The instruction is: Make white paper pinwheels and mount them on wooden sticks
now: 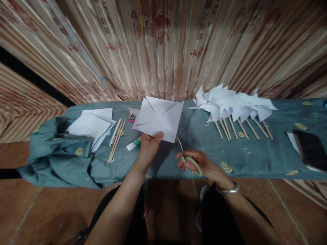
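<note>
My left hand pinches the lower edge of a square sheet of white paper, thumb on top. Slits run inward from several of the sheet's corners. In my right hand is a pair of scissors with light green handles, fingers through the loops. The scissor blades point up at the sheet's lower right corner; whether they touch the paper I cannot tell. Partly behind my left wrist lies a glue stick. A small open box with a red edge and small dark pieces shows past the sheet's left side.
White paper sheets are stacked at the left, beside several thin wooden sticks. Several white paper pinwheels on sticks lie overlapped at the right. A dark phone rests near the right end of the green cloth. A patterned curtain hangs behind.
</note>
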`<state>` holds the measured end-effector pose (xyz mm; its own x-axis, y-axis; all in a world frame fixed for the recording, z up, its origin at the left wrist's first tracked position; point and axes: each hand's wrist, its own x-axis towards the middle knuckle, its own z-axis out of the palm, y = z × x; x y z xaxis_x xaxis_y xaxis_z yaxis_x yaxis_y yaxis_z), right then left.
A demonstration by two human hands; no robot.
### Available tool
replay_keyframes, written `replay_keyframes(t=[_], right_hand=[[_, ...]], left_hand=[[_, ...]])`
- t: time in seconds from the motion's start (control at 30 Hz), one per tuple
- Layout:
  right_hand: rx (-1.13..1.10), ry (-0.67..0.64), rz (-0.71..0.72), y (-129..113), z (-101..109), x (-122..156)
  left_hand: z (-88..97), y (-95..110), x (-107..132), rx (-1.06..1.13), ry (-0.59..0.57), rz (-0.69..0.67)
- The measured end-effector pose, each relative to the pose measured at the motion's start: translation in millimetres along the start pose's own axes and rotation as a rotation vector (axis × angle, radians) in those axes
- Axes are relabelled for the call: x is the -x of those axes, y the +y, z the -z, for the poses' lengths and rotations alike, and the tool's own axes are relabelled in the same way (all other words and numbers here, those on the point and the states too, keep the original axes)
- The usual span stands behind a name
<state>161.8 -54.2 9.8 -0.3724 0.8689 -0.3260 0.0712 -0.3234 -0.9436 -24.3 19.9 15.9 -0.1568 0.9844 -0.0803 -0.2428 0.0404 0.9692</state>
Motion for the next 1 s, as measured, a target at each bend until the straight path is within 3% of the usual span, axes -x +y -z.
replay_keyframes(t=[1.0], right_hand=[[-0.019,-0.033,-0.036,-1.1,-0.5,-6.3]], left_hand=[[-4.1,-8.9,5.8,-0.046,-0.049,-0.017]])
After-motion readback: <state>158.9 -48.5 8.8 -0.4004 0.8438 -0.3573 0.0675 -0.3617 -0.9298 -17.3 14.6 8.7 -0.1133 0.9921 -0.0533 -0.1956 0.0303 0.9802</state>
